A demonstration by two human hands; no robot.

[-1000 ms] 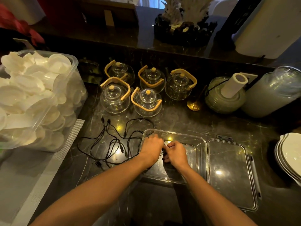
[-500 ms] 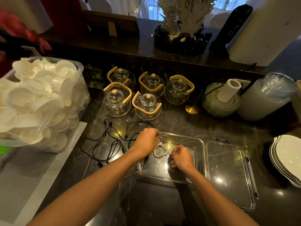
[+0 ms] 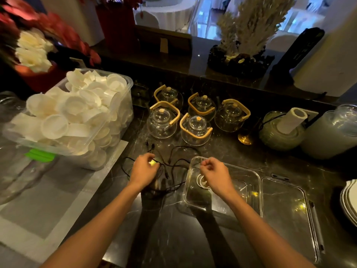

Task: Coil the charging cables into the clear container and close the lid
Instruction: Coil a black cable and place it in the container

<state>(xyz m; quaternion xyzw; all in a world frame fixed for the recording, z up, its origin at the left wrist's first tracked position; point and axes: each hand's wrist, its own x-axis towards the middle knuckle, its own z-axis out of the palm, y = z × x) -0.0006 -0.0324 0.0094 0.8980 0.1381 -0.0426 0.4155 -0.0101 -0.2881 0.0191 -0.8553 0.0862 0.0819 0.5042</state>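
Note:
A tangle of black charging cables (image 3: 174, 165) lies on the dark marble counter, left of the clear container (image 3: 255, 176). My left hand (image 3: 144, 169) rests on the tangle with its fingers curled around some strands. A small white coiled cable (image 3: 201, 183) lies on the container's floor near its left end. My right hand (image 3: 214, 174) hovers just above that coil, fingers loosely bent and holding nothing. The clear lid (image 3: 284, 206) lies flat on the counter against the container's right side.
Several glass teapots (image 3: 163, 123) with wooden handles stand just behind the cables. A big plastic bin of white cups (image 3: 77, 117) sits at the left on a grey mat (image 3: 38, 200). A paper roll in a green jar (image 3: 289, 121) and stacked white plates (image 3: 349, 202) are at the right.
Both hands were together over the container with the white cable. The white coil now lies inside, my left hand has moved left onto the black cables, and my right hand has lifted off.

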